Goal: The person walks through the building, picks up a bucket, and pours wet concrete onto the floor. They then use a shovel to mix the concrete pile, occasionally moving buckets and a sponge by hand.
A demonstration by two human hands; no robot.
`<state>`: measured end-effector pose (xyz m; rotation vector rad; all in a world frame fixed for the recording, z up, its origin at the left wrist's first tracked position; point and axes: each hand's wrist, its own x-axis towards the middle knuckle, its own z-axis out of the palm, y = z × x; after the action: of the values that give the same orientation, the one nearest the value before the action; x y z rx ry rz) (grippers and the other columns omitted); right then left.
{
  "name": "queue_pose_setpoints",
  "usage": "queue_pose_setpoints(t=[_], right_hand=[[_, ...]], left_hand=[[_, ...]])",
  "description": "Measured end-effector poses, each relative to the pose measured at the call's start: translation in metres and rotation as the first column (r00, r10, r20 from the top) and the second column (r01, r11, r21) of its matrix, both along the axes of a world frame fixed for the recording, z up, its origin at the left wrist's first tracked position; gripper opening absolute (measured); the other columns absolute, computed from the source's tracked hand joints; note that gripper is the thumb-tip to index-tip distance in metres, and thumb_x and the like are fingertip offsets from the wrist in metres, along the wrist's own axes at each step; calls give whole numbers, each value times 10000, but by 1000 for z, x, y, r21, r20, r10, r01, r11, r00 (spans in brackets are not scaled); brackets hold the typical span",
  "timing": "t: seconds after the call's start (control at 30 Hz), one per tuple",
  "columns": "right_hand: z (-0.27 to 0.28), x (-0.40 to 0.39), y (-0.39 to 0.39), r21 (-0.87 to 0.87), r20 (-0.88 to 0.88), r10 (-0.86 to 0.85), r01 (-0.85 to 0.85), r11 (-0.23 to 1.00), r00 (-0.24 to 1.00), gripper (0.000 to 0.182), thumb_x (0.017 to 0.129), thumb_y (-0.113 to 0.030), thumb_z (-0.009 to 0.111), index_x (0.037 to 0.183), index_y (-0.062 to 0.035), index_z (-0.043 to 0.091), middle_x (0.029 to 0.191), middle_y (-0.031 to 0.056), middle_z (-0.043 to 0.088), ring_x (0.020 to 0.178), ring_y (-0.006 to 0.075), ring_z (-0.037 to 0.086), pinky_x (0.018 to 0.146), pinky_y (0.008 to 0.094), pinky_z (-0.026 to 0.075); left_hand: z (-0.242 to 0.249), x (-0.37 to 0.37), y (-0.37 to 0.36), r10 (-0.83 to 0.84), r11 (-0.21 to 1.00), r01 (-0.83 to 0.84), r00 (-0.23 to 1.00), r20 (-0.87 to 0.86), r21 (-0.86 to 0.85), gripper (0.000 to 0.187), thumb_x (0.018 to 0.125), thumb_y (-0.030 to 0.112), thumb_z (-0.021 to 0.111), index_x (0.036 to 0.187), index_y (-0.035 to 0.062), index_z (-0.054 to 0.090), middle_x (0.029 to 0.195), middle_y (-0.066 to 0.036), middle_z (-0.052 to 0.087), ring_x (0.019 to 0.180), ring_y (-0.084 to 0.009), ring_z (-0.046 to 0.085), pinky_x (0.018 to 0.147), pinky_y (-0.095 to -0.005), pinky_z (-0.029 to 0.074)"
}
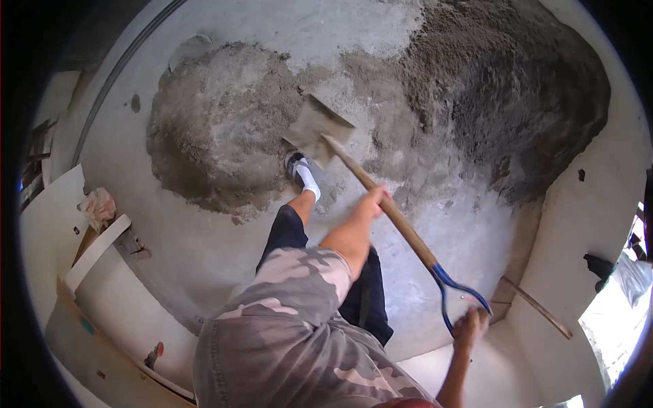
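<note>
Between the paler heap [218, 136] and darker heap [537, 115], my shovel blade [318, 129] sits beside my shoe [294, 165]. Left hand [377, 198] wraps the wooden shaft [413, 236], right hand [471, 326] clenches the blue handle [442, 274]. Best: blade low, push right-handed, steer left-handed, toes clear.

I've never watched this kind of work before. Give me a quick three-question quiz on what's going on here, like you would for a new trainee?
1. True or false: the shovel has its blade buried out of sight.

2. Which part of the shovel does the left hand grip?
A) The blade
B) The wooden shaft
C) The end handle

3. Fill in the blank: the visible foot, near the blade, has a ____ sock on it.

Key: 1. False; 2. B; 3. white
</note>
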<state>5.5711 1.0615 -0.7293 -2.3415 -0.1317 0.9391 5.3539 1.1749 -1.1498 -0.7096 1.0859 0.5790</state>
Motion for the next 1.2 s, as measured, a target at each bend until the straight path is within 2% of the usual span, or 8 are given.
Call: queue_pose_setpoints(t=[0.1, 0.3, 0.53, 0.67, 0.8, 0.87, 1.07, 1.2], right_hand=[[-37, -85, 62, 68, -4, 163, -162, 984, 987, 213, 840, -138, 655, 763, -122, 458, 534, -2, 463, 384, 101, 451, 349, 251, 369], [-23, -90, 53, 125, 27, 196, -198, 972, 980, 163, 813, -91, 655, 822, -82, 492, 586, 18, 495, 399, 108, 460, 347, 266, 379], [15, -47, 54, 200, 130, 210, -233, 952, 969, 116, 815, -68, 612, 770, -82, 507, 527, 0, 451, 400, 98, 460, 365, 254, 387], [26, -37, 70, 148, 199, 525, -555, 819, 827, 54, 772, -90, 571, 771, -53, 533, 581, 21, 483, 484, 136, 500, 450, 291, 426], [37, -78, 100, -42, 636, 744, -953, 300, 206, 176, 773, -136, 660, 870, -39, 550, 854, 111, 547, 789, 288, 545, 738, 377, 462], [43, -106, 125, -92, 725, 686, -978, 185, 62, 249, 773, -176, 716, 916, -36, 568, 931, 151, 566, 881, 345, 556, 807, 412, 461], [3, -89, 173, 27, 649, 744, -982, 187, 159, 286, 789, -183, 731, 992, -34, 596, 987, 145, 589, 963, 340, 565, 860, 409, 452], [-32, -39, 208, 5, 234, 933, -960, 282, 275, 238, 789, -188, 730, 907, -34, 591, 837, 113, 599, 778, 264, 602, 741, 365, 487]], left_hand=[[-33, -114, 46, 132, 991, -132, 991, -16, 36, 287, 828, 241, 736, 733, 83, 517, 699, -96, 535, 659, -264, 556, 704, -448, 523], [-6, -125, 58, 179, 978, -175, 984, -23, 113, 243, 841, 236, 717, 792, 99, 523, 694, -76, 537, 651, -235, 550, 657, -418, 513], [99, -125, 51, 330, 942, -331, 944, 28, 61, 275, 804, 231, 732, 749, 94, 500, 669, -81, 517, 601, -246, 523, 636, -418, 506], [154, -176, 75, 432, 892, -419, 901, -43, 167, 317, 793, 278, 731, 694, 108, 482, 632, -68, 501, 570, -249, 507, 636, -415, 501], [203, -253, 100, 537, 816, -509, 843, -36, 274, 409, 802, 373, 694, 594, 154, 418, 535, -34, 455, 522, -215, 472, 593, -389, 462], [229, -284, 106, 619, 742, -580, 785, -11, 335, 406, 800, 382, 699, 607, 162, 416, 536, -22, 455, 521, -183, 467, 572, -382, 440], [261, -300, 141, 689, 646, -570, 722, -66, 508, 334, 830, 313, 690, 682, 165, 430, 586, 6, 467, 544, -152, 476, 592, -365, 434], [250, -266, 182, 708, 682, -538, 656, -262, 495, 297, 822, 258, 731, 709, 147, 480, 642, -4, 491, 601, -165, 510, 639, -371, 479]])
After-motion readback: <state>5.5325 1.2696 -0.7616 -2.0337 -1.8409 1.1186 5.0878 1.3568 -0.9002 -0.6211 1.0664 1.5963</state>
